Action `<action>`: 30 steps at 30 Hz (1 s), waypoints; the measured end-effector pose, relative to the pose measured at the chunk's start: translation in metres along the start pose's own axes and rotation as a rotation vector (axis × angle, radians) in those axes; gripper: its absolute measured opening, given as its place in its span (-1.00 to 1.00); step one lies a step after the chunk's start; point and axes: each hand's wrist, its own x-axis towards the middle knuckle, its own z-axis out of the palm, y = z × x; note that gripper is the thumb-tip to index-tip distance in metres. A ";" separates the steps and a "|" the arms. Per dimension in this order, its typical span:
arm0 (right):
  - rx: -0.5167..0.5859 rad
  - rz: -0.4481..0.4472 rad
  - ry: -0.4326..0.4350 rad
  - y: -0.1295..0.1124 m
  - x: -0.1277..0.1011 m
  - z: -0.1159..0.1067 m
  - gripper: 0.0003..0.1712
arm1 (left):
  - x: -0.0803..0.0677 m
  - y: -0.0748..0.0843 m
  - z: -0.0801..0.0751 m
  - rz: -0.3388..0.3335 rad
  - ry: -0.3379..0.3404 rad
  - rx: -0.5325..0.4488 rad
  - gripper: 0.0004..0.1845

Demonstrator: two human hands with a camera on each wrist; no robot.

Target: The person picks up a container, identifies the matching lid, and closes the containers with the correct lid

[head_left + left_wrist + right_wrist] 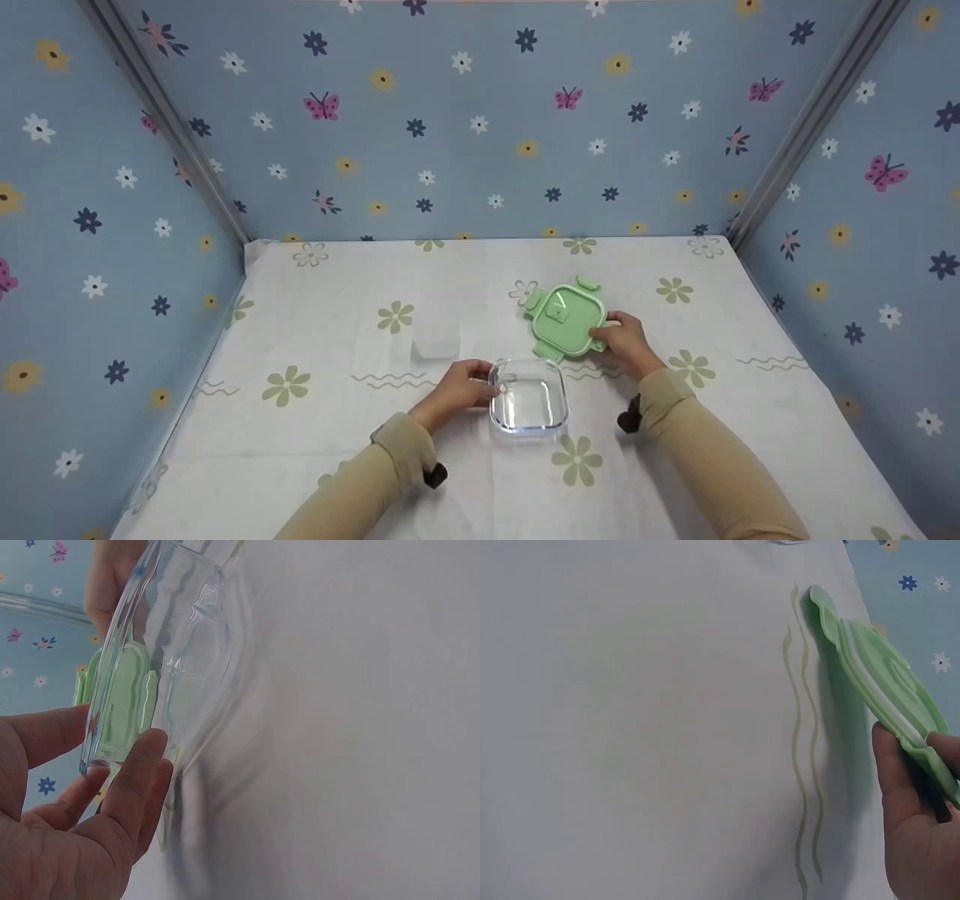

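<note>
In the head view, a clear square glass food container is in front of the person at the middle of the table. The left hand grips its left wall, thumb on one side and fingers on the other; in the left wrist view the glass container appears between thumb and fingers. A light green snap-on lid with flaps on its sides is behind and to the right of the container. By its right edge the right hand pinches it. The right wrist view shows the lid tilted over the cloth.
A white floral cloth covers the table. Behind the left hand stands a small white boxy thing, faint against the cloth. Blue flowered walls enclose the table at the back and both sides.
</note>
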 end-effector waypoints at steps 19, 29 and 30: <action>-0.012 -0.079 0.028 -0.019 -0.009 -0.002 -0.51 | 0.001 -0.001 -0.001 0.008 -0.007 -0.010 -0.48; 0.003 -0.105 0.051 -0.024 -0.011 -0.005 -0.53 | 0.001 0.000 0.000 0.010 -0.001 0.017 -0.47; -0.001 -0.108 0.052 -0.025 -0.011 -0.006 -0.53 | 0.001 0.000 0.001 0.014 -0.002 0.015 -0.47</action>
